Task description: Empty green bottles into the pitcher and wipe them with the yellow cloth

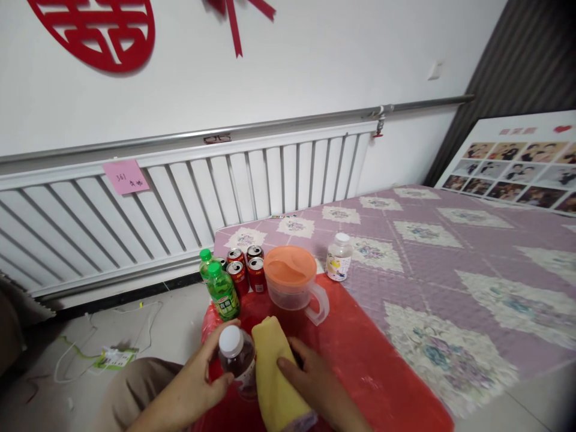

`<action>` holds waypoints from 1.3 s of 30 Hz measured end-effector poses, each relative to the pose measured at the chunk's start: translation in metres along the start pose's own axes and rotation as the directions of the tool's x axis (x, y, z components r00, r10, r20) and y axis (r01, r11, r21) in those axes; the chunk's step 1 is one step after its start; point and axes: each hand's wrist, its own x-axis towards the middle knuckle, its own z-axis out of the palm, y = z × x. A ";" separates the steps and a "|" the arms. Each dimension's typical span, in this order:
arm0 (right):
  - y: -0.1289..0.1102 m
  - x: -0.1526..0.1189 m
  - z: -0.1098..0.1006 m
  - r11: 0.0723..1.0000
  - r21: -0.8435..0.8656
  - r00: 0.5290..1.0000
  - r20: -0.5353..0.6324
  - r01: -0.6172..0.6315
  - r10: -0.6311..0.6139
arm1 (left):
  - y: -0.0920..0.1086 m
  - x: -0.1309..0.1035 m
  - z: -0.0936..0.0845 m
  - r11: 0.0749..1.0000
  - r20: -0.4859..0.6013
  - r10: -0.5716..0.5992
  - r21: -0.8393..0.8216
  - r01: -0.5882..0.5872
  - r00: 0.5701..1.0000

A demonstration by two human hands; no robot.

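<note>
My left hand (pixel 200 378) is closed round the side of a clear plastic bottle (pixel 237 355) with a white screw cap, over the red-covered surface. In my right hand (pixel 312 375) is a folded yellow cloth (pixel 273 372), its near end purplish. The cloth stands close against the bottle's right side; whether it presses on it, I cannot tell. Just beyond the hands is a clear plastic pitcher (pixel 288 297) with an orange lid and a handle on its right. Two green drink bottles (pixel 224 294) stand to its left.
Several red drink cans (pixel 238 277) stand between the green bottles and the pitcher. Another white-capped clear bottle (pixel 339 261) is at the patterned purple cloth (pixel 382 204). The red cover (pixel 373 354) extends right. A white radiator (pixel 252 180) lines the wall; cables lie on the floor.
</note>
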 end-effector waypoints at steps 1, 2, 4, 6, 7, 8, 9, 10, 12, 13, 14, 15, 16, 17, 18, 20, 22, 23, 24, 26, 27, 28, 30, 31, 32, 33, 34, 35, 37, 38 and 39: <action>-0.001 -0.001 0.000 1.000 0.004 1.000 -0.004 0.003 -0.003 | -0.002 0.000 0.002 1.000 -0.006 0.003 -0.003 -0.003 1.000; -0.002 -0.002 -0.001 1.000 0.020 1.000 -0.002 0.009 -0.009 | -0.004 0.001 0.005 1.000 -0.015 0.011 -0.007 -0.011 1.000; -0.004 -0.006 -0.005 0.996 0.090 0.999 0.032 0.023 -0.026 | -0.011 0.002 0.010 1.000 -0.057 0.030 0.000 -0.030 0.998; -0.007 -0.012 -0.011 0.982 0.183 0.995 0.089 0.034 -0.051 | -0.019 0.003 0.014 0.998 -0.119 0.041 0.053 -0.035 0.992; -0.007 -0.017 -0.016 0.973 0.230 0.991 0.113 0.037 -0.064 | -0.023 0.003 0.015 0.995 -0.150 0.042 0.097 -0.028 0.988; -0.008 -0.022 -0.022 0.962 0.270 0.989 0.125 0.039 -0.075 | -0.026 0.003 0.016 0.990 -0.172 0.044 0.143 -0.020 0.984; -0.007 -0.027 -0.029 0.953 0.300 0.989 0.123 0.046 -0.086 | -0.030 0.002 0.016 0.983 -0.186 0.049 0.185 -0.014 0.981; -0.006 -0.033 -0.038 0.946 0.319 0.989 0.110 0.055 -0.095 | -0.032 0.002 0.016 0.976 -0.193 0.056 0.218 -0.013 0.980; 0.000 -0.045 -0.056 0.941 0.332 0.992 0.072 0.072 -0.102 | -0.035 0.002 0.017 0.967 -0.206 0.071 0.253 -0.017 0.976; 0.004 -0.050 -0.066 0.944 0.322 0.994 0.055 0.067 -0.090 | -0.035 0.002 0.017 0.966 -0.215 0.078 0.259 -0.020 0.974; 0.008 -0.055 -0.075 0.952 0.300 0.997 0.035 0.056 -0.069 | -0.034 0.002 0.017 0.965 -0.221 0.084 0.263 -0.023 0.972; 0.013 -0.059 -0.083 0.962 0.271 0.999 0.007 0.042 -0.046 | -0.033 0.002 0.017 0.963 -0.222 0.089 0.267 -0.027 0.971; 0.018 -0.062 -0.091 0.971 0.238 1.000 -0.021 0.020 -0.015 | -0.032 0.002 0.018 0.961 -0.217 0.093 0.274 -0.031 0.972; 0.024 -0.064 -0.097 0.979 0.205 0.999 -0.053 0.003 0.008 | -0.031 0.003 0.018 0.958 -0.210 0.096 0.283 -0.033 0.973; 0.028 -0.065 -0.102 0.985 0.174 0.996 -0.085 -0.008 0.023 | -0.030 0.003 0.018 0.955 -0.198 0.098 0.294 -0.036 0.975; 0.036 -0.065 -0.107 0.993 0.116 0.990 -0.135 -0.014 0.029 | -0.028 0.004 0.019 0.950 -0.186 0.106 0.308 -0.044 0.977; 0.040 -0.063 -0.107 0.997 0.070 0.988 -0.154 -0.015 0.026 | -0.027 0.004 0.019 0.948 -0.194 0.113 0.314 -0.048 0.975; 0.042 -0.061 -0.106 0.998 0.051 0.988 -0.151 -0.021 0.029 | -0.026 0.004 0.019 0.948 -0.196 0.114 0.316 -0.047 0.974; 0.043 -0.060 -0.105 0.999 0.030 0.988 -0.149 -0.029 0.034 | -0.026 0.004 0.020 0.946 -0.197 0.113 0.320 -0.045 0.974; 0.046 -0.057 -0.102 0.999 -0.031 0.986 -0.163 -0.044 0.038 | -0.025 0.005 0.020 0.943 -0.183 0.116 0.328 -0.051 0.976; 0.048 -0.056 -0.102 0.996 -0.073 0.982 -0.184 -0.054 0.040 | -0.025 0.005 0.020 0.942 -0.176 0.123 0.329 -0.060 0.977; 0.050 -0.056 -0.102 0.991 -0.120 0.977 -0.209 -0.066 0.040 | -0.025 0.005 0.020 0.942 -0.176 0.133 0.329 -0.069 0.975; 0.056 -0.055 -0.103 0.975 -0.205 0.966 -0.258 -0.092 0.037 | -0.027 0.006 0.020 0.940 -0.182 0.147 0.331 -0.080 0.972; 0.059 -0.054 -0.104 0.963 -0.247 0.961 -0.274 -0.105 0.034 | -0.028 0.006 0.020 0.939 -0.191 0.151 0.335 -0.080 0.970; 0.062 -0.054 -0.105 0.948 -0.297 0.958 -0.286 -0.118 0.030 | -0.029 0.006 0.021 0.937 -0.202 0.151 0.341 -0.076 0.968; 0.063 -0.054 -0.106 0.925 -0.356 0.954 -0.298 -0.132 0.021 | -0.030 0.006 0.021 0.935 -0.212 0.150 0.347 -0.069 0.966; 0.064 -0.054 -0.106 0.894 -0.424 0.950 -0.312 -0.144 0.005 | -0.031 0.006 0.021 0.934 -0.224 0.150 0.350 -0.065 0.963; 0.065 -0.054 -0.105 0.855 -0.494 0.943 -0.331 -0.157 -0.019 | -0.033 0.005 0.021 0.934 -0.235 0.151 0.352 -0.061 0.960; 0.062 -0.053 -0.100 0.770 -0.614 0.922 -0.376 -0.174 -0.091 | -0.035 0.005 0.022 0.932 -0.251 0.154 0.357 -0.057 0.956; 0.060 -0.052 -0.095 0.729 -0.663 0.911 -0.389 -0.173 -0.138 | -0.036 0.005 0.022 0.931 -0.252 0.156 0.361 -0.057 0.955; 0.058 -0.051 -0.089 0.688 -0.706 0.902 -0.391 -0.167 -0.183 | -0.037 0.006 0.022 0.929 -0.251 0.158 0.366 -0.057 0.955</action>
